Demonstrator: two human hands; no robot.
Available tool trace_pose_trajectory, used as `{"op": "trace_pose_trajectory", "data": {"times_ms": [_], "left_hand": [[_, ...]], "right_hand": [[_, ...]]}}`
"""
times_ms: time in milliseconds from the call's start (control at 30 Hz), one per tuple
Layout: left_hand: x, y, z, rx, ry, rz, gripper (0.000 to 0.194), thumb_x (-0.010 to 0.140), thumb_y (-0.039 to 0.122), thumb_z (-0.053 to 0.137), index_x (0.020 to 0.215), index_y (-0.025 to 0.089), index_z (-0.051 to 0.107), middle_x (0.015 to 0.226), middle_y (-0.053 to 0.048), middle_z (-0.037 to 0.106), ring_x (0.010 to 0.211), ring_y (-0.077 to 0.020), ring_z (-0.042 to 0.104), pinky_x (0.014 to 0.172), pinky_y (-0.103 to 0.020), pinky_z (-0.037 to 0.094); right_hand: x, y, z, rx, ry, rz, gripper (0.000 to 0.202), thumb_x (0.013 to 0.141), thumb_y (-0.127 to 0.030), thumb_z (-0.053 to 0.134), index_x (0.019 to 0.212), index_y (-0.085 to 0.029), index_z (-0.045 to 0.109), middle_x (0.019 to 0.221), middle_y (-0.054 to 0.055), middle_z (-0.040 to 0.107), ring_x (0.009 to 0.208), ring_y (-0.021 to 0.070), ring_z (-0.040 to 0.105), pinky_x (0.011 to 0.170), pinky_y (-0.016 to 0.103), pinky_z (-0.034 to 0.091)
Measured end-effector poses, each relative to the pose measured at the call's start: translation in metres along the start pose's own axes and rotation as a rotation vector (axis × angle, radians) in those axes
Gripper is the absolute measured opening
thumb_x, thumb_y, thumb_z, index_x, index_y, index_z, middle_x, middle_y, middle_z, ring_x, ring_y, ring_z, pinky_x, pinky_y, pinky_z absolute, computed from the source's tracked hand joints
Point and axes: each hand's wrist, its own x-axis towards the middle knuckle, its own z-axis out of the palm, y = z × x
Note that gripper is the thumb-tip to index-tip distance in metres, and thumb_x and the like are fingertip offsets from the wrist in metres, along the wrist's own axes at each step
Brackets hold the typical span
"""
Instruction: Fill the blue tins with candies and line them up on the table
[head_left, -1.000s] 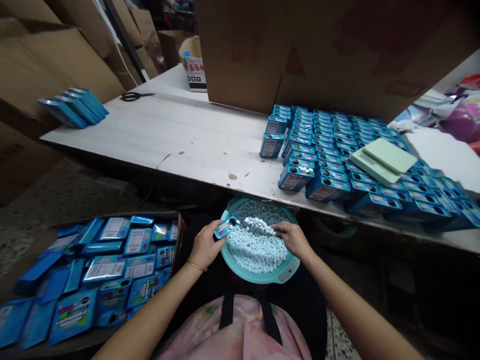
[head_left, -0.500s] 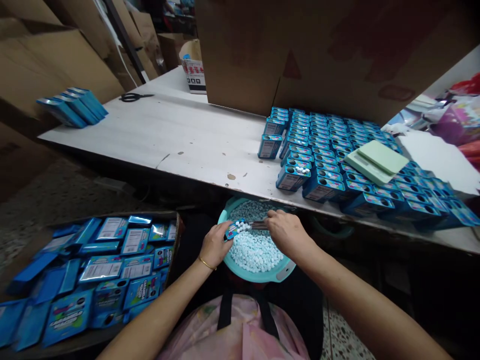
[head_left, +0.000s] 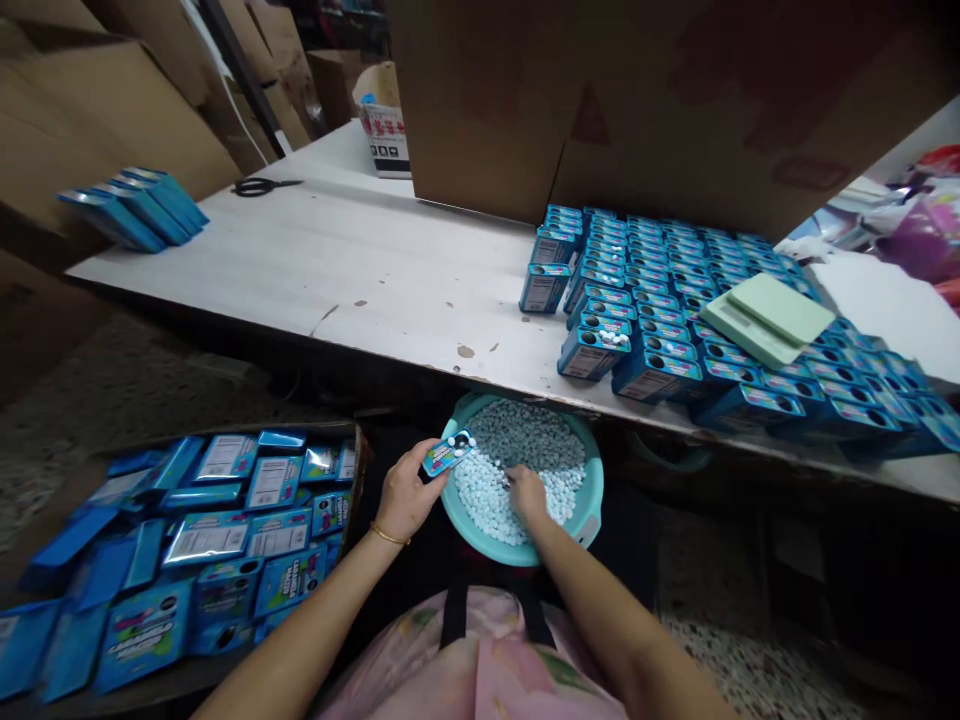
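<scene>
My left hand is closed around a small blue candy box, tilted above the left rim of a turquoise basin. A few white candies lie on the box's top beside its dark round opening. Pale, pill-like candies fill the basin, their far part in shadow. Down among them, my right hand is closed on a small metal scoop, mostly hidden by the fingers and the candies.
Left of me, a carton holds many blue boxes. On the white table stand rows of blue boxes, with a pale green scale on top. Scissors and tilted boxes lie far left; a big carton stands behind.
My right hand has moved from the box's mouth down and left into the candies with the scoop. My left hand has shifted slightly left and up, still holding the box.
</scene>
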Motion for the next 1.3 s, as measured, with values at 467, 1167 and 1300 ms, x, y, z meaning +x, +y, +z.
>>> {"op": "trace_pose_trajectory", "data": {"times_ms": [467,1167,1300], "left_hand": [[0.004,0.0,0.005,0.062,-0.024,0.029,0.036,0.072,0.026,0.055,0.108,0.022,0.052,0.092,-0.002,0.062,0.082,-0.0162,0.058,0.076,-0.029,0.046],[-0.003,0.018,0.026,0.066,-0.101,0.165,0.044,0.067,0.016,0.055,0.11,0.022,0.051,0.105,-0.004,0.06,0.096,-0.0185,0.055,0.086,-0.03,0.044],[0.0,0.021,0.023,0.009,-0.181,0.155,0.042,0.067,0.015,0.053,0.109,0.022,0.052,0.103,-0.002,0.061,0.094,-0.0163,0.057,0.085,-0.027,0.044]], "right_hand": [[-0.025,0.007,-0.117,0.268,0.038,-0.233,0.03,0.072,-0.015,0.045,0.092,-0.02,0.068,0.081,0.003,0.065,0.077,0.0145,0.057,0.07,0.023,0.041],[-0.078,-0.089,-0.208,-0.682,-0.007,-0.365,0.024,0.08,-0.012,0.039,0.086,-0.018,0.061,0.089,0.009,0.057,0.081,0.0151,0.053,0.063,0.023,0.037],[-0.084,-0.06,-0.217,-0.592,0.036,-0.268,0.033,0.081,-0.014,0.037,0.101,-0.027,0.059,0.093,0.003,0.057,0.083,0.0124,0.053,0.061,0.021,0.034]]}}
